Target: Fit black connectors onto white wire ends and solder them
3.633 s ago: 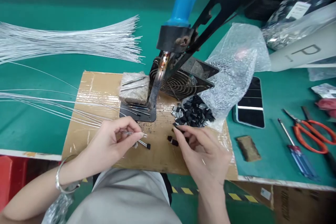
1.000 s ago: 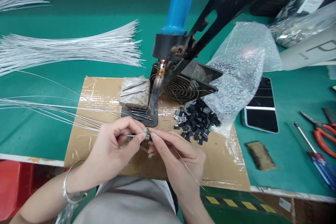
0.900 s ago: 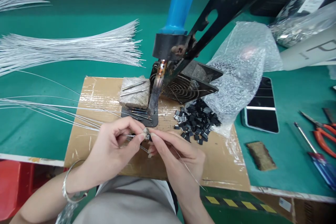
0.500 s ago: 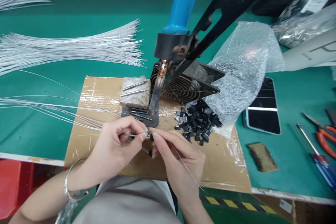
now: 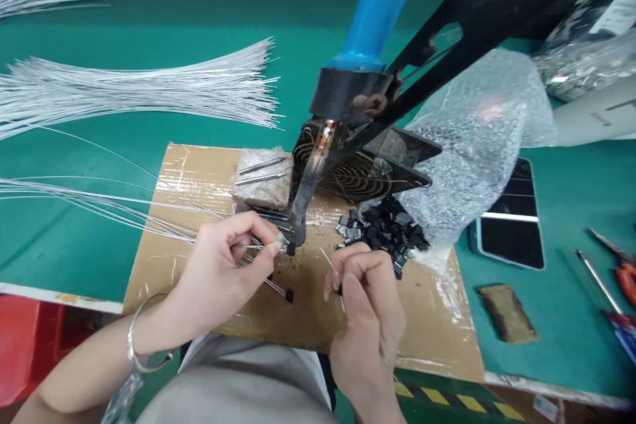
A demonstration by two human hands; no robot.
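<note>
My left hand (image 5: 221,271) pinches a thin white wire with a small black part (image 5: 291,249) on its end, held just under the tip of the soldering iron (image 5: 308,189). Other wires (image 5: 99,202) trail off to the left from the same hand. A second wire with a black part (image 5: 289,295) hangs below my fingers. My right hand (image 5: 365,305) is closed on a thin strand of solder wire (image 5: 328,261), a little to the right of the iron's tip. A pile of small black parts (image 5: 385,232) lies just beyond my right hand on the cardboard sheet (image 5: 189,165).
The blue-handled iron hangs in a black stand (image 5: 447,33) over a fan grille (image 5: 355,175). A sponge block (image 5: 263,179) bears two metal pins. Bundled white wires (image 5: 139,89), a bubble-wrap bag (image 5: 477,139), a phone (image 5: 511,222), a brown pad (image 5: 507,311), a screwdriver (image 5: 603,288) and scissors (image 5: 621,265) lie around.
My right hand has drawn away from my left and now holds the solder strand apart, to the right. My left hand has brought the wire's black part up to the iron's tip.
</note>
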